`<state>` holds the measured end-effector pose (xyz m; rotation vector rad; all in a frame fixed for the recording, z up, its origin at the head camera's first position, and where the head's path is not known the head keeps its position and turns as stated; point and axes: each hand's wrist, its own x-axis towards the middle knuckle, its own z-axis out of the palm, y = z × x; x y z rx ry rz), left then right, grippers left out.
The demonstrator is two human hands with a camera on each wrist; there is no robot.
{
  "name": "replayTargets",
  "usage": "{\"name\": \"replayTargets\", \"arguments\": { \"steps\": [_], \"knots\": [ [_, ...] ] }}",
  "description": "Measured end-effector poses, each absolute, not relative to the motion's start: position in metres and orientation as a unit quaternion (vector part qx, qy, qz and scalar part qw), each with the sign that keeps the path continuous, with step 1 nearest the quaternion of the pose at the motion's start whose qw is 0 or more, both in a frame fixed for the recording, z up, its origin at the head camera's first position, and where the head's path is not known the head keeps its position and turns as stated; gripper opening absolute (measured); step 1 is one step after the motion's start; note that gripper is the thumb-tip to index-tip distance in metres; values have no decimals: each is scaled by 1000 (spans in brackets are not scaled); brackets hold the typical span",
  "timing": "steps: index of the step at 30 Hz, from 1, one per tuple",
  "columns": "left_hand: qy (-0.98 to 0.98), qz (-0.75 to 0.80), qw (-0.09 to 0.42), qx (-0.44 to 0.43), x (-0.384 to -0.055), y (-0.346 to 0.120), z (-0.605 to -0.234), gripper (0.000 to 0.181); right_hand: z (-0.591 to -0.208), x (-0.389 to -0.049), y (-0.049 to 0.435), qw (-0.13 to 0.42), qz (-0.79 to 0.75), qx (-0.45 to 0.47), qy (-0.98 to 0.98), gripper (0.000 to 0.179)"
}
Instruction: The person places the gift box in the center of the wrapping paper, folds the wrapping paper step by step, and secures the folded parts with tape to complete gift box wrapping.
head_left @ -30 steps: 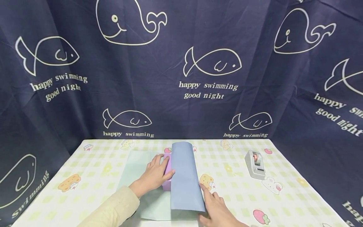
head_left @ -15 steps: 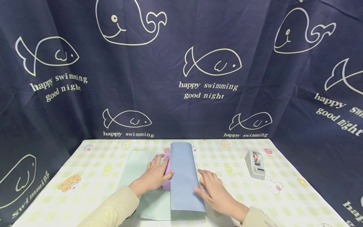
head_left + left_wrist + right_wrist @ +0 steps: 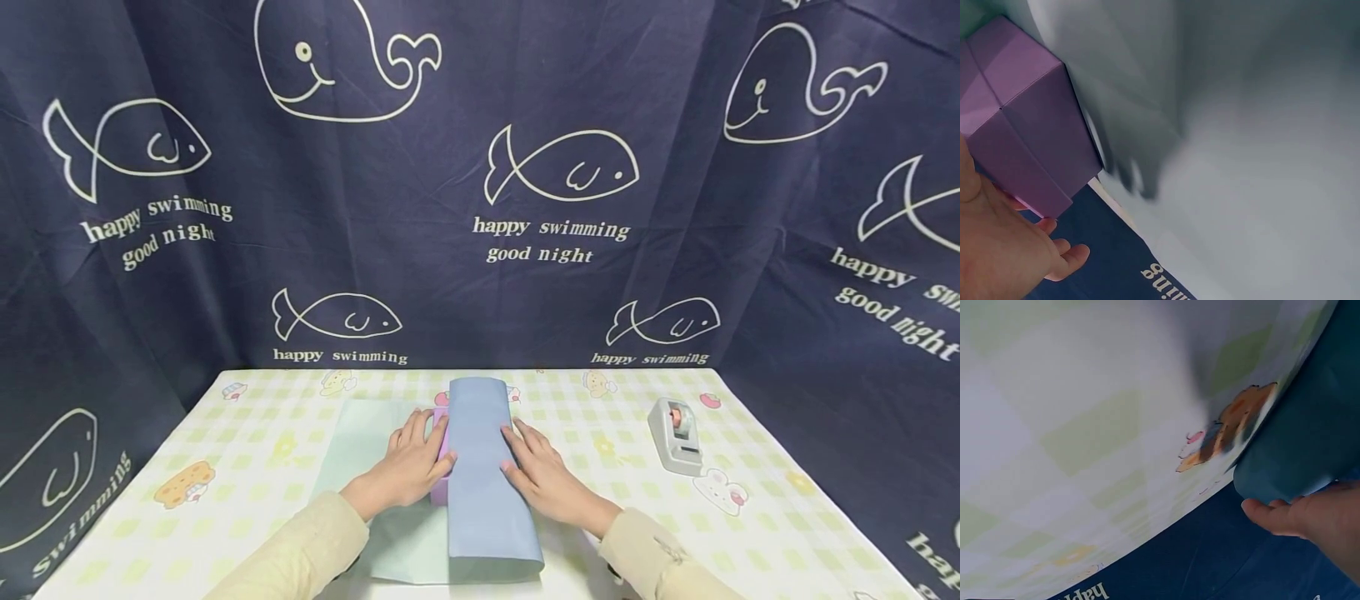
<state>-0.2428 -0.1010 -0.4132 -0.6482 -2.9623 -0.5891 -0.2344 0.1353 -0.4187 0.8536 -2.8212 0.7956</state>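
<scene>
Purple box [image 3: 1041, 131], sharp-cornered, seamed, smooth blue paper [image 3: 487, 483] curved partly over it

1. Upper frame, head view: backdrop cloth [image 3: 450, 208], behind the table [image 3: 750, 542].
2. Lower centre: paper sheet [image 3: 397, 546], on the table; its flap [image 3: 487, 475] partly covers the box [image 3: 440, 493].
3. Left of the flap: left hand [image 3: 401, 462], touching the box.
4. Right side of the flap: right hand [image 3: 549, 479], touching it.
5. Lower right: tape dispenser [image 3: 675, 450], on the table, right of both hands.
</scene>
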Motion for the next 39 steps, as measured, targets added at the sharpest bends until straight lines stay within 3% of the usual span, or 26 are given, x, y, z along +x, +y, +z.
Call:
{"name": "replayTargets", "arguments": {
  "steps": [23,34,39],
  "knots": [
    [-959,-195,22,-206,-243,-104,-415,60,-414,-248,119,39,231,313,-921,48],
    [-964,-190,30,-183,-243,-141,-411,61,-410,-246,119,25,219,315,-923,48],
    [-975,-146,42,-162,-244,-171,-409,52,-409,-246,118,20,219,317,-923,49]
  ]
}}
